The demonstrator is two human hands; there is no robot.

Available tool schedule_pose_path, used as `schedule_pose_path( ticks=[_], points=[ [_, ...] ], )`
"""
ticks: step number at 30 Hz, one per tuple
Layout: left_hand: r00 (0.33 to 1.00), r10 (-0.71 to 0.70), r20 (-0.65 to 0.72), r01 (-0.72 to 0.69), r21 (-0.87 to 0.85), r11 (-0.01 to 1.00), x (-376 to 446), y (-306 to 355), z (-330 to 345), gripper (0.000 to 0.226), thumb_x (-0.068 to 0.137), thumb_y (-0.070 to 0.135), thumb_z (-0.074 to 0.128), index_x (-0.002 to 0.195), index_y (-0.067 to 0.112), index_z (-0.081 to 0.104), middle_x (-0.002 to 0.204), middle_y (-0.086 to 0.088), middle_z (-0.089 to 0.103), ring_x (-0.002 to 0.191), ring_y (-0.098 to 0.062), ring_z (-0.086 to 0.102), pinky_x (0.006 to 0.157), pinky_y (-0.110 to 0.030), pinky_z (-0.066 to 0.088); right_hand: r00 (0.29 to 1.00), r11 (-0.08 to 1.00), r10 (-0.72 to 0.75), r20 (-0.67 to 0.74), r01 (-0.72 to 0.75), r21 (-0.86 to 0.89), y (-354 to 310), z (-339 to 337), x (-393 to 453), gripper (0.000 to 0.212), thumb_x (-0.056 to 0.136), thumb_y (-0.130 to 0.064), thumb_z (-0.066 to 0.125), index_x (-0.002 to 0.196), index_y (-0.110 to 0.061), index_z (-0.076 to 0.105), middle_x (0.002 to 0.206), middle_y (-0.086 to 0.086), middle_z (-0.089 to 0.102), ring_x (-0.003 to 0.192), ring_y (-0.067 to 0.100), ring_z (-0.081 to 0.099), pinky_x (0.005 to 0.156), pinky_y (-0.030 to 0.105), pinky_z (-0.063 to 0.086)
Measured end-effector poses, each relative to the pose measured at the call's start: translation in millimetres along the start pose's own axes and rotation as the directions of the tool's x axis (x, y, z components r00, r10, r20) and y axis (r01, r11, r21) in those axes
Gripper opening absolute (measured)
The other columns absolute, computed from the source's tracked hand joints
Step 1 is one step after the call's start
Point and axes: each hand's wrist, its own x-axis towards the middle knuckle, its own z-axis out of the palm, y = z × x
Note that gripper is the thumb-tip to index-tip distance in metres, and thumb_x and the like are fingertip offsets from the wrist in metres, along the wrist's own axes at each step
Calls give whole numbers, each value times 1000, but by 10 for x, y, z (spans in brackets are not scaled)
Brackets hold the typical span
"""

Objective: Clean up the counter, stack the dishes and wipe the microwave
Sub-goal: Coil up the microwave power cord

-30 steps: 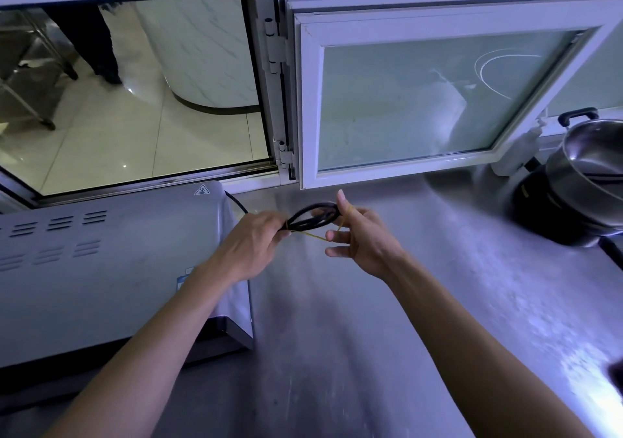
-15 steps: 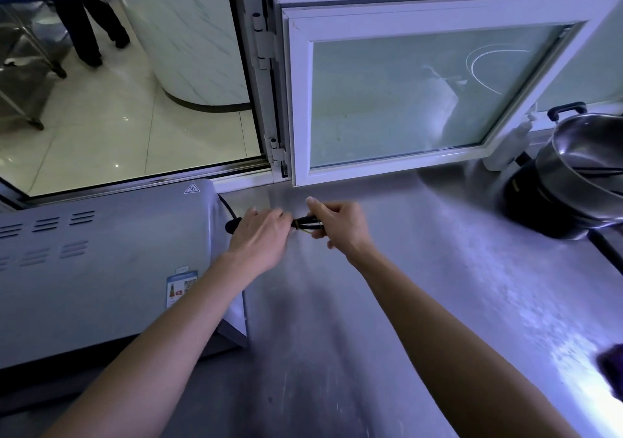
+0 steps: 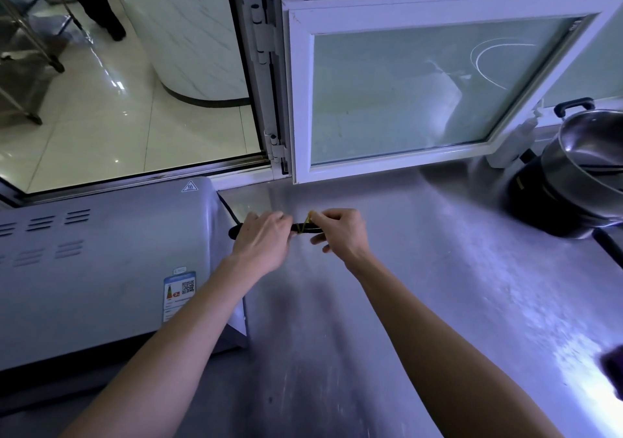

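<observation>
A grey microwave stands at the left of the steel counter. Its black power cord is folded into a bundle just right of its back corner. My left hand grips the bundle's left part. My right hand holds the bundle's right end and pinches a yellow rubber band that is stretched up over the cord. Both hands hover low over the counter near the window sill.
An open white-framed window pane juts over the back of the counter. A steel pot sits on a black cooker at the far right, beside a white bottle. A dark purple thing lies at the right edge.
The looped cord has been flattened into a tight bundle and lowered towards the counter by the microwave's back corner. My right hand has pulled the yellow band up over it.
</observation>
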Motion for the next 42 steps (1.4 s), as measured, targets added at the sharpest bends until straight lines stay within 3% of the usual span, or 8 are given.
schedule_pose_path(
  ticks=[9, 12, 17, 20, 29, 33, 38, 42],
  points=[
    [1000, -16, -2, 16, -55, 998, 76, 35, 114, 18, 101, 28, 50, 98, 17, 64, 86, 3, 49, 87, -24, 56, 71, -34, 29, 993, 1000, -29, 117, 29, 2, 82, -157, 53, 19, 90, -25, 60, 97, -21, 77, 98, -2, 75, 72, 20, 75, 55, 36, 59],
    [999, -37, -9, 36, -64, 997, 102, 81, 160, 17, 100, 29, 53, 97, 16, 64, 84, 4, 46, 87, -24, 55, 71, -34, 29, 993, 993, -51, 106, 62, -103, 135, -189, 83, 17, 89, -34, 62, 92, -26, 76, 91, -3, 74, 72, 16, 73, 60, 41, 62],
    [995, -97, 12, 98, -88, 991, 147, 154, 260, 16, 99, 32, 54, 97, 18, 62, 84, 5, 44, 93, -26, 56, 74, -37, 34, 980, 924, -158, 117, 189, -332, 250, -304, 154, 15, 86, -52, 58, 79, -46, 71, 73, -17, 66, 62, 0, 56, 51, 10, 38],
    [986, -163, 22, 164, -129, 978, 178, 200, 381, 15, 99, 33, 55, 103, 22, 64, 92, 6, 54, 101, -23, 56, 88, -42, 39, 966, 902, -198, 167, 247, -356, 350, -365, 241, 16, 89, -48, 63, 94, -37, 74, 96, -20, 66, 84, -5, 58, 65, 7, 38],
    [960, -274, -59, 269, -80, 960, 376, 284, 842, 13, 91, 32, 65, 103, 26, 67, 101, 7, 62, 103, -20, 53, 99, -44, 33, 951, 856, -252, 181, 307, -417, 715, -359, 648, 60, 88, -32, 75, 141, -12, 53, 132, 6, 61, 121, 19, 55, 95, 20, 40],
    [941, -334, -46, 330, -84, 940, 511, 238, 1129, 19, 87, 28, 70, 105, 26, 65, 104, 8, 61, 106, -19, 50, 101, -45, 33, 913, 768, -343, 222, 409, -493, 971, -263, 919, 58, 86, -26, 78, 136, -8, 55, 125, 12, 61, 112, 28, 60, 91, 28, 45],
    [905, -422, 48, 425, -92, 900, 740, 211, 1412, 20, 88, 25, 67, 109, 25, 65, 109, 5, 63, 112, -23, 49, 105, -49, 30, 919, 761, -314, 238, 393, -516, 1165, -119, 1235, 54, 83, -19, 80, 130, -5, 60, 123, 15, 62, 106, 31, 61, 85, 26, 45],
    [885, -464, 43, 466, -88, 880, 837, 95, 1575, 11, 90, 25, 64, 101, 24, 66, 103, 3, 65, 107, -25, 52, 102, -51, 32, 911, 740, -290, 292, 407, -536, 1214, -16, 1427, 53, 83, -19, 80, 130, -3, 60, 123, 17, 62, 106, 37, 60, 88, 43, 50]
  ],
)
